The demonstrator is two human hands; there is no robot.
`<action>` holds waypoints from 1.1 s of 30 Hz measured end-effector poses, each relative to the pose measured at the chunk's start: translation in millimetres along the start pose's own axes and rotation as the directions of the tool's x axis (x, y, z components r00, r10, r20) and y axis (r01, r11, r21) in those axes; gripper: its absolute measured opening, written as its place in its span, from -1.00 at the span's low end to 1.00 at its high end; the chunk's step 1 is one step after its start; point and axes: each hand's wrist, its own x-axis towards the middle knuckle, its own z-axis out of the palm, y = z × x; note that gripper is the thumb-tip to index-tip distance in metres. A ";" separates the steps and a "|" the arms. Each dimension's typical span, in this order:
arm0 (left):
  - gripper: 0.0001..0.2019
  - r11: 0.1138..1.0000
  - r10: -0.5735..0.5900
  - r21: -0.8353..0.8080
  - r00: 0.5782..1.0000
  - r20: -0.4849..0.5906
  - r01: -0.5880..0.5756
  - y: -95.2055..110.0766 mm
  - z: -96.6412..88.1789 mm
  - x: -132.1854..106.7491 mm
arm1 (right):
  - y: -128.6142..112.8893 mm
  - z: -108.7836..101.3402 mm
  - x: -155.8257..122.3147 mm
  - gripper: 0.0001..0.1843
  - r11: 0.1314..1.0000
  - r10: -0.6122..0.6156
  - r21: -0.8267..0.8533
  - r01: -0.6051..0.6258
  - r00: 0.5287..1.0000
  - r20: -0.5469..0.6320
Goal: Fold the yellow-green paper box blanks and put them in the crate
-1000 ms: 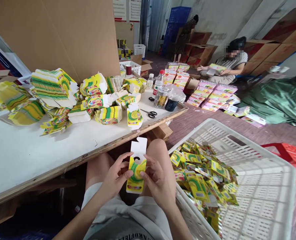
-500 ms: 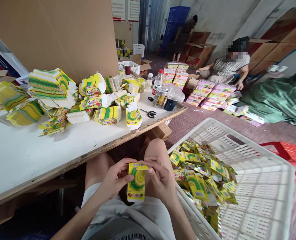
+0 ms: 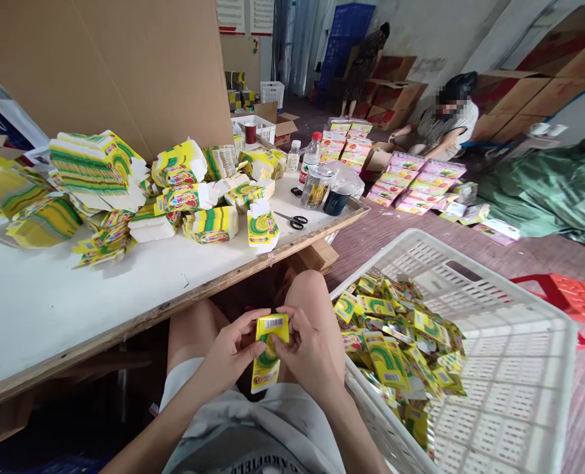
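Note:
Over my lap, a small yellow-and-green cardboard box (image 3: 264, 378) with a swirl print is held upright between both hands. My left hand (image 3: 236, 349) grips its left edge, thumb on the front face. My right hand (image 3: 305, 345) pinches the right side near the top, its thumb pressing the swirl. A barcode strip shows along the box's top end. To my right, a white plastic basket (image 3: 500, 395) holds a heap of similar yellow-green packets (image 3: 386, 359). Stacks of flat yellow-green cartons (image 3: 92, 171) lie on the white table (image 3: 139, 303), with one carton (image 3: 263, 228) near its edge.
Scissors (image 3: 295, 220), a plastic bottle (image 3: 311, 158), a jar (image 3: 317, 187) and a dark cup (image 3: 336, 202) stand at the table's right end. A red stool (image 3: 576, 306) is beyond the basket. Pink boxes (image 3: 435, 184) are stacked near a seated person (image 3: 450, 122); another person (image 3: 366, 62) stands farther back.
The box's top flap, raised under my fingers before, now lies flat with its barcode facing me. My right thumb has moved down onto the front. The seated person leans closer to the pink boxes.

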 end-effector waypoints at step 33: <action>-0.60 0.266 0.825 0.846 0.562 0.048 -0.462 24.6 -38.0 81.2 | -16.6 -6.4 -1.3 -0.58 0.824 0.266 0.566 -0.027 0.901 -0.344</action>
